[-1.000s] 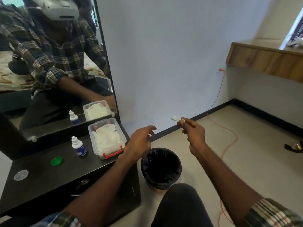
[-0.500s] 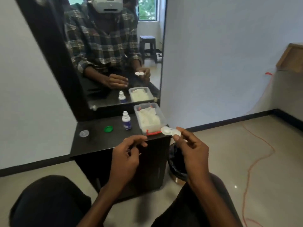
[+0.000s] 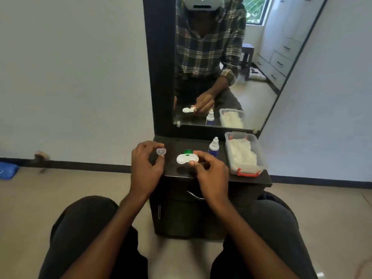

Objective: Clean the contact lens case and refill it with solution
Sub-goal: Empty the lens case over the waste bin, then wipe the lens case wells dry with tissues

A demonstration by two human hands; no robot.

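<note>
My right hand (image 3: 209,174) pinches the white lens case (image 3: 187,158) above the table (image 3: 249,179); my left hand (image 3: 144,166) fingers curl around a clear cap (image 3: 161,151).

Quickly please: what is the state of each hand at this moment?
Left hand: pinches the clear cap at its fingertips.
Right hand: pinches the white lens case at one end.

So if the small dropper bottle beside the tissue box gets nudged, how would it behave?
The dropper bottle stands upright, narrow and taller than wide, so it would probably tip rather than slide. It looks like small plastic, so likely light. Round-bodied, it may roll across the dark cabinet top once down.
</note>
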